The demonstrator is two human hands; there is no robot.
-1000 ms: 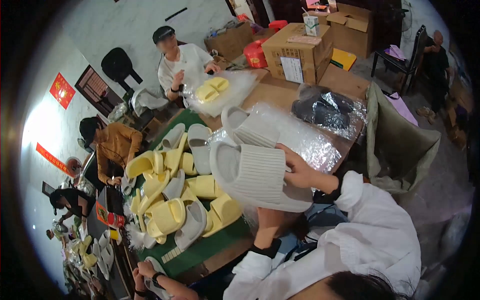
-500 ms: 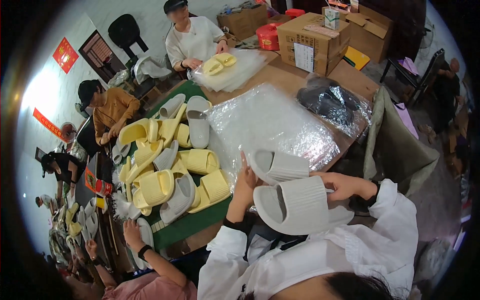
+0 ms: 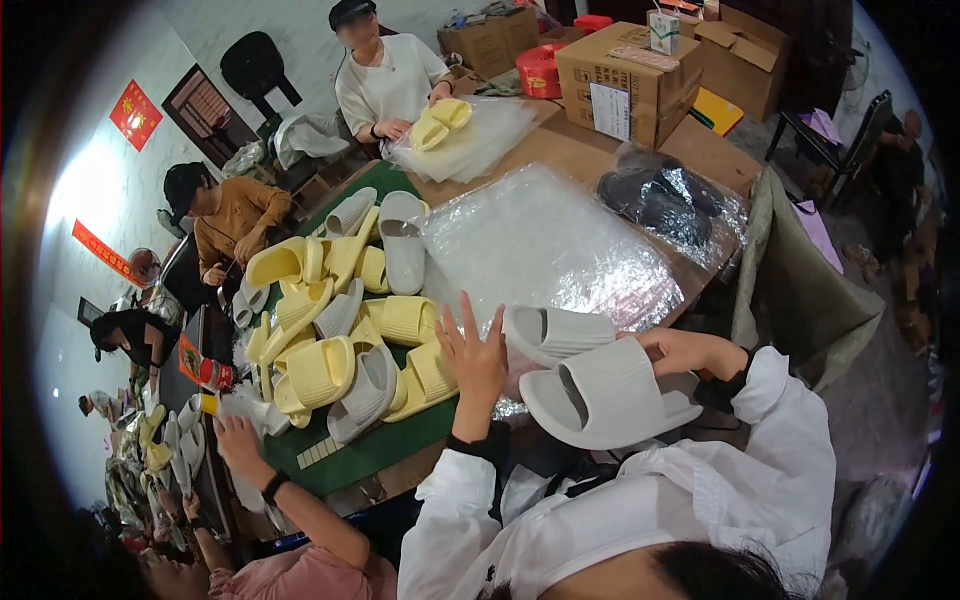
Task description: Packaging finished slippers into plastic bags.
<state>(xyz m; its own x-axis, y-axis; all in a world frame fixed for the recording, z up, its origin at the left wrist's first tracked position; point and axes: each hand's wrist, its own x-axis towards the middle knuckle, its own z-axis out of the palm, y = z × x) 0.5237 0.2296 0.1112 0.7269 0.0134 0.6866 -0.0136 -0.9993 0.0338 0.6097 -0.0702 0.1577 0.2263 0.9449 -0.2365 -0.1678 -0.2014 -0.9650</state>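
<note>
My right hand (image 3: 685, 357) grips a pair of light grey slide slippers by their heel ends. The nearer grey slipper (image 3: 595, 400) tilts toward me, and the farther grey slipper (image 3: 558, 334) lies just beyond it, partly over the plastic. My left hand (image 3: 472, 360) is raised beside their toes, fingers spread, holding nothing. Past both hands lies a stack of clear plastic bags (image 3: 545, 235). To the left of my left hand is a pile of yellow slippers (image 3: 318, 375) and grey slippers (image 3: 403, 240) on a green mat (image 3: 380, 452).
Dark slippers in clear plastic (image 3: 660, 195) lie at the table's right. A cardboard box (image 3: 630, 85) stands behind them, and an olive sack (image 3: 800, 290) hangs at the right edge. Across the table, a person (image 3: 390, 80) handles yellow slippers; a neighbour's hand (image 3: 240, 450) is at my left.
My left hand has opened, its fingers now spread and raised. The nearer grey slipper has shifted slightly right and tilted in my right hand. The neighbour's hand at left has moved left and up.
</note>
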